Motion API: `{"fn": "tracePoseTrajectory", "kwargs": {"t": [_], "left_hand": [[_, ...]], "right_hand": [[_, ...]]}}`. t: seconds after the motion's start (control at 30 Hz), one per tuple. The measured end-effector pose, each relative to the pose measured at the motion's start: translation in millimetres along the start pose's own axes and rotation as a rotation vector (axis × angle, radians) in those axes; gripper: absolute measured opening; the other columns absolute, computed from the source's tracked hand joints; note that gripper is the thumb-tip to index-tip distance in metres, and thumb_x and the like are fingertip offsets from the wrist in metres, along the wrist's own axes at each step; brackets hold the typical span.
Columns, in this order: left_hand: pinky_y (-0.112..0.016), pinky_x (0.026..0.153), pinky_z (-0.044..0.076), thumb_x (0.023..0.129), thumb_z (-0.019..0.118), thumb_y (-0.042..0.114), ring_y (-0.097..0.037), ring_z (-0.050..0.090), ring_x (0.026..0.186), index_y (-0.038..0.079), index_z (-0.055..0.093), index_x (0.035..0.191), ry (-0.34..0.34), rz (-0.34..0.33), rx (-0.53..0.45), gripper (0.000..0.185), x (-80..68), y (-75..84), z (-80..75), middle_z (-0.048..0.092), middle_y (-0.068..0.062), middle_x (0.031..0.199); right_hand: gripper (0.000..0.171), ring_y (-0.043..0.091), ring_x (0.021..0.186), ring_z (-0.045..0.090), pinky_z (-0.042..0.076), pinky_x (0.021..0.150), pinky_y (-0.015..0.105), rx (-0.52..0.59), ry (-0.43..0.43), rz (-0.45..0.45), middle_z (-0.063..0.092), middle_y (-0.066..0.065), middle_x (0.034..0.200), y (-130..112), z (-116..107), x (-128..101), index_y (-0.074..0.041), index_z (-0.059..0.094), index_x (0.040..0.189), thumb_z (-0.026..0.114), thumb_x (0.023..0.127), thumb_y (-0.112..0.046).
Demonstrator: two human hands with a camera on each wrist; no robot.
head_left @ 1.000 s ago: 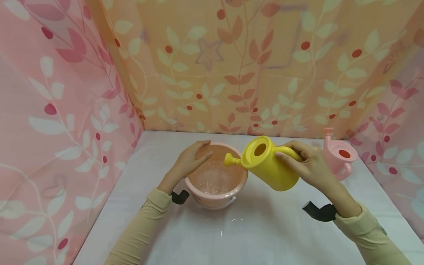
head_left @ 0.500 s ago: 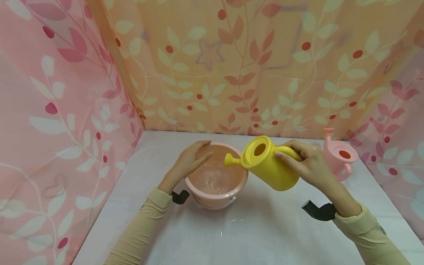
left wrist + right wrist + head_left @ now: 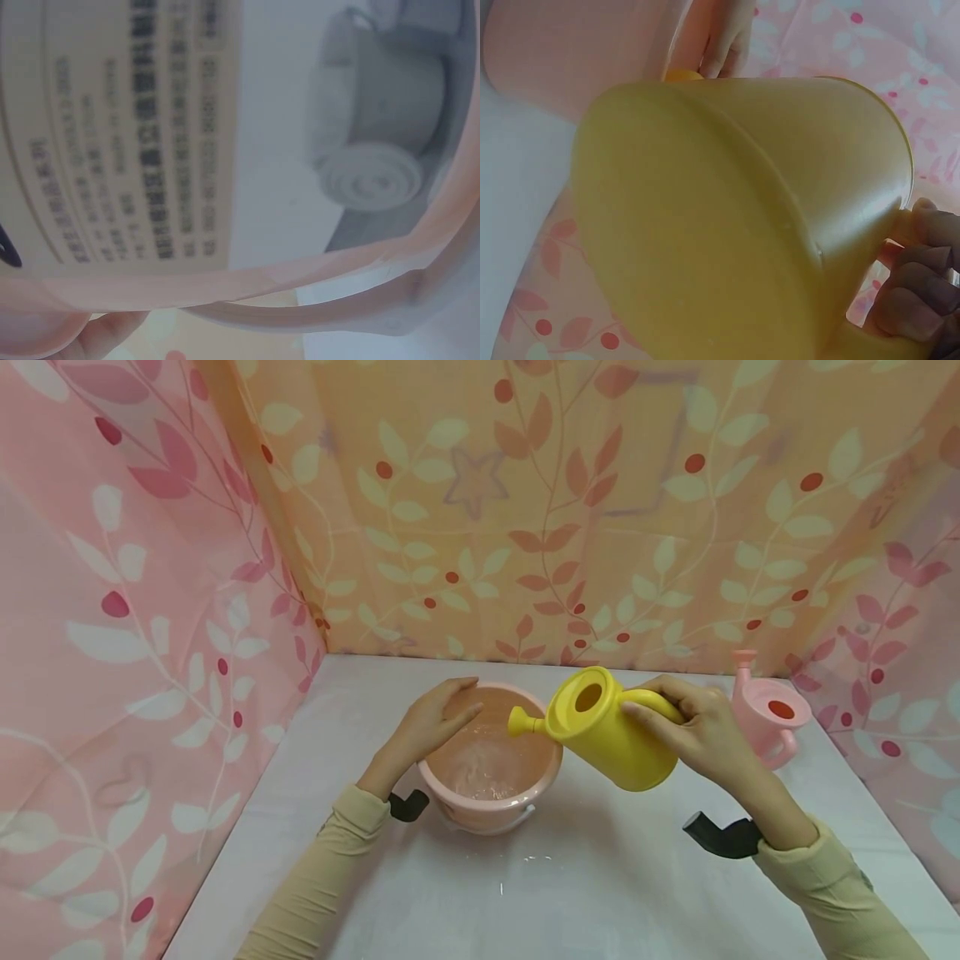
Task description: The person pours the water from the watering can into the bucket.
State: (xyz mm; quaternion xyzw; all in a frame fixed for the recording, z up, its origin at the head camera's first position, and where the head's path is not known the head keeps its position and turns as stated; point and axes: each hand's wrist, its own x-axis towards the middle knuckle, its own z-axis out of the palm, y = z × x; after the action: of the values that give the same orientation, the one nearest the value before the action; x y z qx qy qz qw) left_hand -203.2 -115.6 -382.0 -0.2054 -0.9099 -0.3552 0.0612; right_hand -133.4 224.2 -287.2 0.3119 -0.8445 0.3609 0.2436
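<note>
My right hand (image 3: 701, 731) curled round handle of yellow watering can (image 3: 600, 731), tilted, spout over pink bucket (image 3: 487, 760) just left of grip. Left hand (image 3: 431, 722) flat-fingered on rim, steadying. I'd keep spout inside rim, tilt gently, avoid splash.

We find one printed label (image 3: 120, 135), on the pink bucket's (image 3: 247, 281) side in the left wrist view: rows of dark characters, too blurred to read. Nothing else carries legible writing.
</note>
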Motion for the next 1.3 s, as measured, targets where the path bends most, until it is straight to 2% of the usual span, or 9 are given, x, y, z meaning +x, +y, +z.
{"fn": "tracePoseTrajectory", "kwargs": {"t": [1.1, 1.3], "left_hand": [[-0.041, 0.107, 0.034, 0.091, 0.053, 0.047, -0.017, 0.042, 0.129, 0.02, 0.045, 0.136, -0.014, -0.011, 0.002, 0.053, 0.9, -0.3, -1.4, 0.05, 0.003, 0.136], [-0.042, 0.107, 0.034, 0.091, 0.056, 0.043, -0.018, 0.042, 0.129, 0.02, 0.046, 0.136, -0.011, -0.016, -0.006, 0.052, 0.9, -0.3, -0.6, 0.05, 0.002, 0.135]], "right_hand": [[0.017, 0.002, 0.056, 0.049, 0.042, 0.052, 0.013, -0.026, -0.015, 0.055, 0.061, -0.009, 0.07, 0.8, -0.8, 0.3, -0.013, 0.066, 0.086, 0.076, 0.074, -0.004], [0.017, 0.002, 0.056, 0.049, 0.043, 0.052, 0.013, -0.024, -0.024, 0.062, 0.061, -0.009, 0.07, 1.2, -0.6, 0.3, -0.013, 0.066, 0.086, 0.076, 0.075, -0.004]]}}
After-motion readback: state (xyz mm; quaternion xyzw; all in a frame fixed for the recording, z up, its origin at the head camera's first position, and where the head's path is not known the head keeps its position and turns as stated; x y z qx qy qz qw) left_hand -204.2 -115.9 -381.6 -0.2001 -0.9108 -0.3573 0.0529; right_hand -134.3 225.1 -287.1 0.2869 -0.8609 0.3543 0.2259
